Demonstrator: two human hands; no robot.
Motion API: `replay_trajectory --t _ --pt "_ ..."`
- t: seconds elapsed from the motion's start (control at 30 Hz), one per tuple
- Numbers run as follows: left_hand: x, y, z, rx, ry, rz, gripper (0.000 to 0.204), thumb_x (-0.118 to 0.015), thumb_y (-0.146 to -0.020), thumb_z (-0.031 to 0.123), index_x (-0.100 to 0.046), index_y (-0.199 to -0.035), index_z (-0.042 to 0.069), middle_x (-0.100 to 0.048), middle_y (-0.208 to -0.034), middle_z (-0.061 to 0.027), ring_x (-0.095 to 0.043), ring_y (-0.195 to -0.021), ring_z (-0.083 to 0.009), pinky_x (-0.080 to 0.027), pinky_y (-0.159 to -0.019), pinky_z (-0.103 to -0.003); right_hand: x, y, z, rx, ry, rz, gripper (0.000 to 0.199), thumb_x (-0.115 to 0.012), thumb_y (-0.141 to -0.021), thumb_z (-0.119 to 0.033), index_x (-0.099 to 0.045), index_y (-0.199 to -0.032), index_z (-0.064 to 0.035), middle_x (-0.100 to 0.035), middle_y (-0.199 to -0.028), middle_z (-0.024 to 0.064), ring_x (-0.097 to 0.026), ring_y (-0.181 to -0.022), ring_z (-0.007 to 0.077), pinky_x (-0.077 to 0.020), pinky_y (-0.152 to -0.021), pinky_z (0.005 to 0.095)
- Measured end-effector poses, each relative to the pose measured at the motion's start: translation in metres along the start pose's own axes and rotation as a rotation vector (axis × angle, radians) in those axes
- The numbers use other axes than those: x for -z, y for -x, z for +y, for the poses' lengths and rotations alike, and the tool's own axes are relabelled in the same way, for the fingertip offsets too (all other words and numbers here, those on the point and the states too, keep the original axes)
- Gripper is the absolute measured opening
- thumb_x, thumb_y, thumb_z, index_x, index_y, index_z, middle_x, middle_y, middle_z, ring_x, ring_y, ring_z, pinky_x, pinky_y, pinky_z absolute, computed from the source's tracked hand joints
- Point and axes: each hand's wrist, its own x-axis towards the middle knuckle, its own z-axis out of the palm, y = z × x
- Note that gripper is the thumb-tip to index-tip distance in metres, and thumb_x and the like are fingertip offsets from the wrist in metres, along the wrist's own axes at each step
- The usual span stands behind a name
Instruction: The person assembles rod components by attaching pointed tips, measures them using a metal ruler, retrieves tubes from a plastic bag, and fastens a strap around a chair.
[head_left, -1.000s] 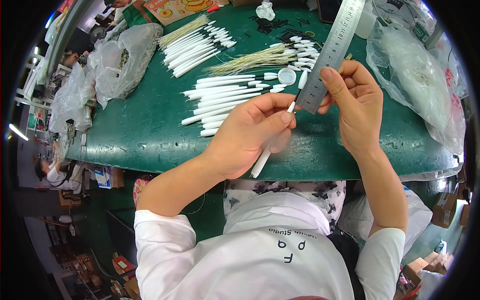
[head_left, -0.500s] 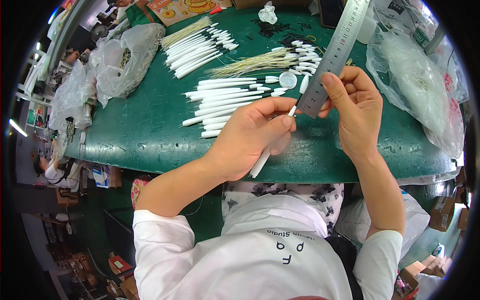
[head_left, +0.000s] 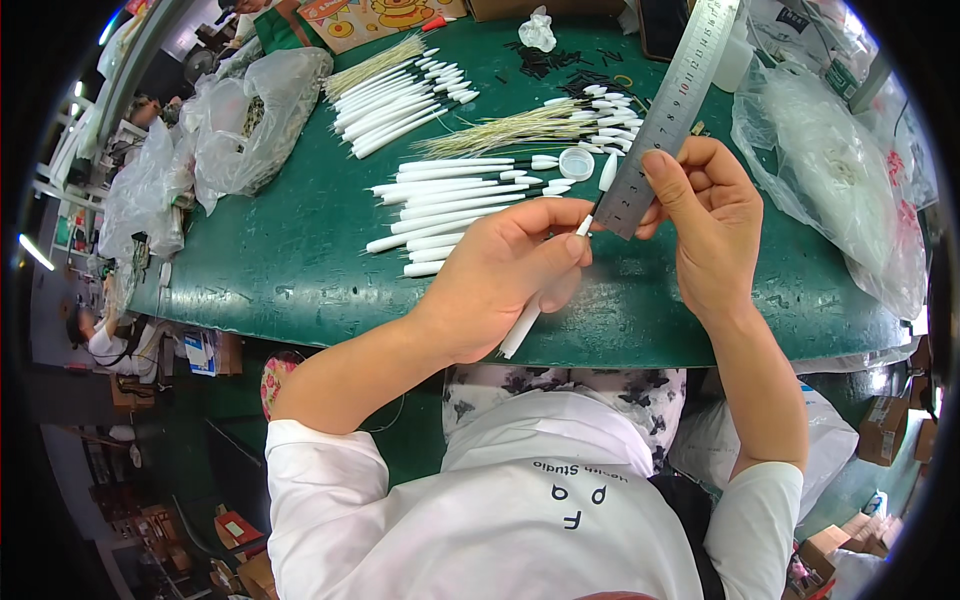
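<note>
My left hand [head_left: 505,270] pinches a slim white rod [head_left: 520,332] between thumb and fingers, its lower end sticking out below the palm. Beyond my fingertips the rod narrows to a dark neck and a white pointed tip [head_left: 608,171]. A steel ruler [head_left: 680,92] slants up and away in my right hand [head_left: 715,225], gripped between thumb and curled fingers near its low-numbered end. The ruler's edge lies alongside the neck and tip. Left of my hands, several similar white rods [head_left: 440,213] lie in a row on the green table [head_left: 290,255].
Farther back lie another bundle of white rods [head_left: 385,118] and thin yellowish stems [head_left: 500,135] with white tips. A round clear cap [head_left: 576,163], black tube pieces [head_left: 540,62] and crumpled tissue [head_left: 537,30] are nearby. Plastic bags [head_left: 255,130] sit left; another bag [head_left: 820,160] sits right.
</note>
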Motion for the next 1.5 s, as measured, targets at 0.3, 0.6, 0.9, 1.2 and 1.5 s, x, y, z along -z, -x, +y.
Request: replay_trajectory --t 0.3,0.6,0.9,1.2,1.5 --pt "0.017 0.000 0.037 -0.152 -0.328 0.109 0.024 -0.054 -0.088 0.008 -0.053 -0.109 -0.003 -0.056 -0.080 -0.0026 -0.050 -0.063 -0.0066 -0.039 -0.054 -0.019 0.011 -0.007 -0.005 0.094 -0.062 0.067 0.017 -0.064 -0.084 -0.013 -0.056 -0.088 0.0013 -0.060 -0.071 0.0054 -0.055 -0.055 0.0083 -0.0453 -0.049 0.0203" --pt "0.046 0.004 0.007 -0.742 -1.578 0.133 0.018 -0.064 -0.072 -0.004 -0.064 -0.088 0.002 -0.057 -0.081 -0.0086 -0.054 -0.077 -0.0246 -0.043 -0.066 -0.031 0.012 -0.008 -0.005 0.092 -0.059 0.044 0.019 -0.064 -0.084 -0.016 -0.057 -0.089 0.0016 -0.060 -0.071 0.0048 -0.055 -0.055 0.0084 -0.0447 -0.051 0.0204" --pt "0.055 0.006 -0.014 -0.767 -1.593 0.133 0.022 -0.064 -0.071 -0.005 -0.063 -0.091 0.002 -0.055 -0.087 -0.0101 -0.053 -0.079 -0.0255 -0.044 -0.066 -0.032 0.012 -0.005 -0.008 0.071 -0.049 0.062 0.018 -0.064 -0.085 -0.015 -0.057 -0.090 0.0006 -0.060 -0.070 0.0043 -0.054 -0.055 0.0082 -0.0439 -0.050 0.0202" --pt "0.083 0.043 0.019 -0.682 -1.635 0.361 0.028 -0.063 -0.076 0.005 -0.056 -0.103 0.004 -0.052 -0.104 -0.0118 -0.048 -0.099 -0.0306 -0.037 -0.087 -0.039 0.046 -0.008 -0.029 -0.043 0.035 0.125 0.016 -0.058 -0.088 -0.015 -0.058 -0.095 -0.0010 -0.060 -0.080 0.0014 -0.050 -0.056 0.0029 -0.0396 -0.050 0.0163" --pt "0.137 0.079 0.032 -0.396 -1.457 0.576 0.020 -0.065 -0.073 0.002 -0.060 -0.092 0.004 -0.053 -0.097 -0.0091 -0.049 -0.093 -0.0261 -0.039 -0.081 -0.033 0.185 0.011 -0.040 -0.103 0.360 0.345 0.016 -0.056 -0.089 -0.013 -0.058 -0.101 -0.0011 -0.056 -0.087 -0.0007 -0.046 -0.061 0.0018 -0.0369 -0.055 0.0161"
